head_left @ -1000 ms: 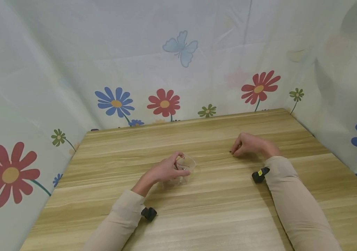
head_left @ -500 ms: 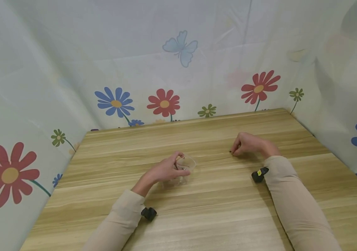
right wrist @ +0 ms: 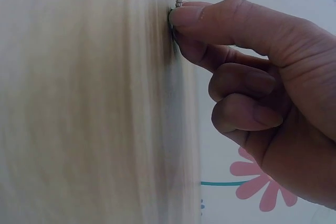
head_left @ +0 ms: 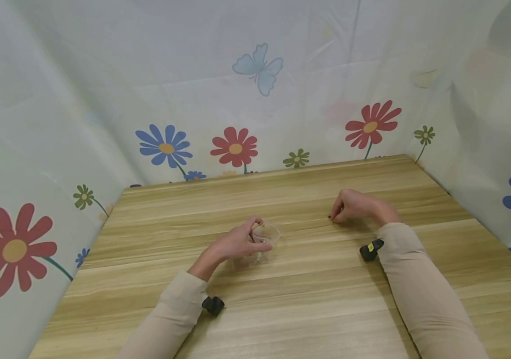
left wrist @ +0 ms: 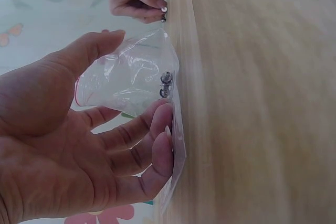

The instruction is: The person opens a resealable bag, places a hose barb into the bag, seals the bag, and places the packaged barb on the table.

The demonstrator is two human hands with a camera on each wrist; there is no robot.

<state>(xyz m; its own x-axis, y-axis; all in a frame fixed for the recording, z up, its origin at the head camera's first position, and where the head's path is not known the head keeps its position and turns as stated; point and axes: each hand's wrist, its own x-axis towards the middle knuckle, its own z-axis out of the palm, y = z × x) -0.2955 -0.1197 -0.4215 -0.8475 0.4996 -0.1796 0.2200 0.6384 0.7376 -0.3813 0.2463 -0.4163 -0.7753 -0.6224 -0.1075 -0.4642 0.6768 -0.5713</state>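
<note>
My left hand holds a clear plastic zip bag low over the table, its thumb on one side and its fingers curled on the other. Inside the bag lie small shiny metal pieces, seen in the left wrist view; their exact kind is hard to tell. Farther right, my right hand pinches a small silvery metal piece between thumb and index finger, close to the tabletop. Most of that piece is hidden by the fingertips, while the other fingers stay curled in.
Both hands are over a wood-grain table. A pale curtain printed with flowers and a butterfly stands along the back and both sides. Black wrist cameras hang under the left cuff and right cuff.
</note>
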